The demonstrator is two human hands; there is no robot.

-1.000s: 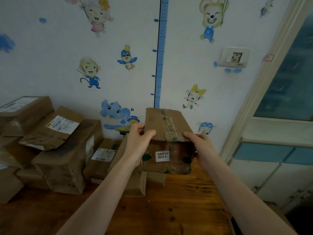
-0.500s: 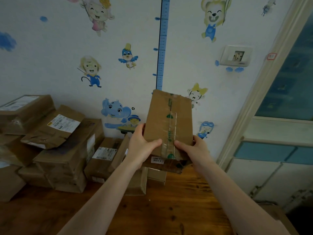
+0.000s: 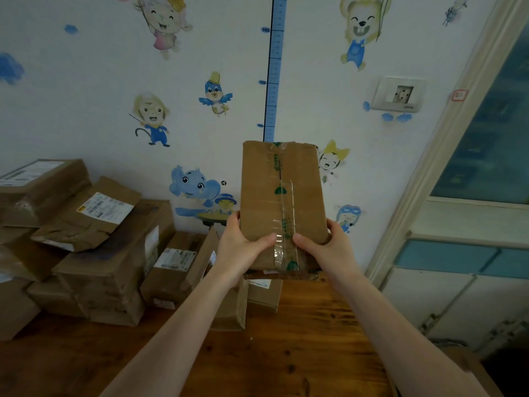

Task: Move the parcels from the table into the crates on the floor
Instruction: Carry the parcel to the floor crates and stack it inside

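— Where's the parcel [image 3: 282, 202] right now?

— I have it up off the tabletop [image 3: 286, 353], in front of the wall, with its broad taped face turned toward me. Its long axis runs up and away from my hands, so most of the box stands above the grip.

— And the hands?

— My left hand [image 3: 243, 249] clasps the lower left edge, my right hand [image 3: 326, 247] the lower right. The fingers wrap behind; both thumbs press the front, either side of the tape seam.

— Which hand leads?

— Neither is nearer. I see no crates here, so I judge I must turn and lower it. The other parcels [image 3: 94, 247] sit stacked at my left.
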